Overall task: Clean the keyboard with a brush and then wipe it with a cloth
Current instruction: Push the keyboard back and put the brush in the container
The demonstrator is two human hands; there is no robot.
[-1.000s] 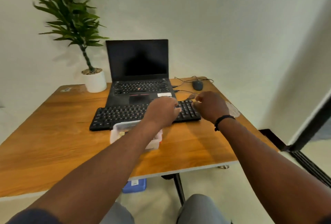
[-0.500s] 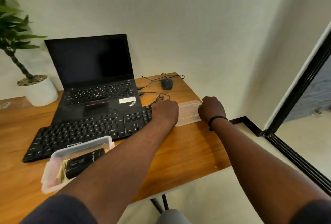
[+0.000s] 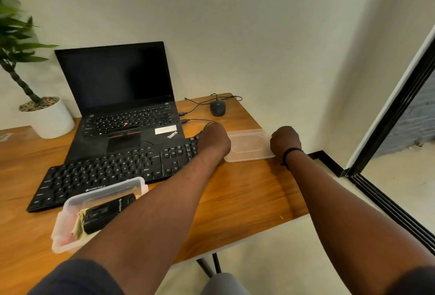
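The black keyboard (image 3: pixel 113 172) lies on the wooden table (image 3: pixel 247 195) in front of a laptop. An open clear plastic container (image 3: pixel 103 191) stands at the keyboard's near edge and holds a black boxy item (image 3: pixel 106 212) and a yellowish cloth (image 3: pixel 78 224). Its clear lid (image 3: pixel 249 145) lies flat on the table just right of the keyboard. My left hand (image 3: pixel 214 139) grips the lid's left end over the keyboard's right end. My right hand (image 3: pixel 286 140) grips the lid's right end. Both sets of fingers are curled and hidden behind the knuckles.
An open black laptop (image 3: pixel 117 82) stands behind the keyboard, with a wired mouse (image 3: pixel 217 108) to its right and cables between them. A white plant pot (image 3: pixel 50 118) sits at the back left. The table's right edge is close to the lid; a black door frame (image 3: pixel 388 118) stands beyond.
Both hands have carried the lid from above the container to the table right of the keyboard. In the last half second they have barely moved.
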